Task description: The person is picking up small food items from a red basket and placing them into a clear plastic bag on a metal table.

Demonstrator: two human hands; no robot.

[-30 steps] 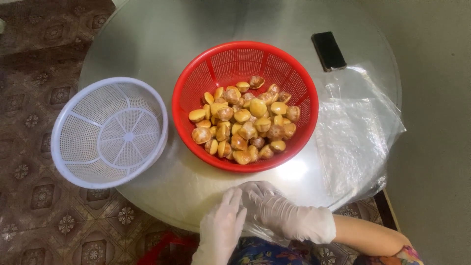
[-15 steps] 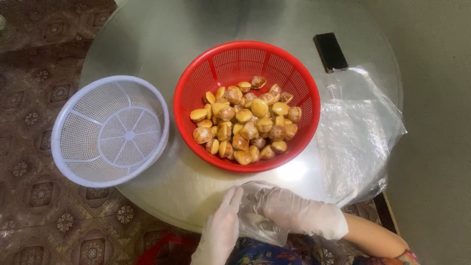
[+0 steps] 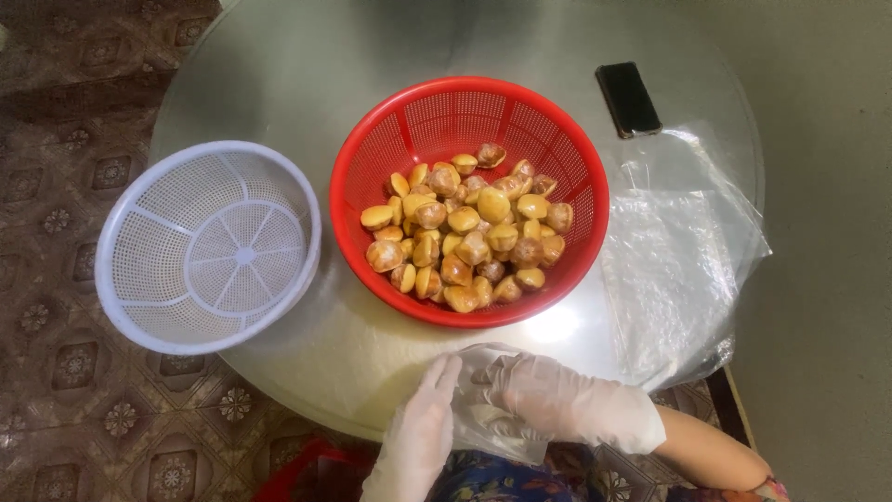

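Both gloved hands have crept up the table's near edge: right hand [image 3: 557,402] tugging the left hand's [image 3: 420,429] glove; seeds [image 3: 469,232] untouched, white basket [image 3: 209,244] empty.

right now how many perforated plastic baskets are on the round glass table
2: a white perforated plastic basket, empty, at the table's left edge, and a red perforated plastic basket in the middle, holding yellow-brown seeds. None appears hidden.
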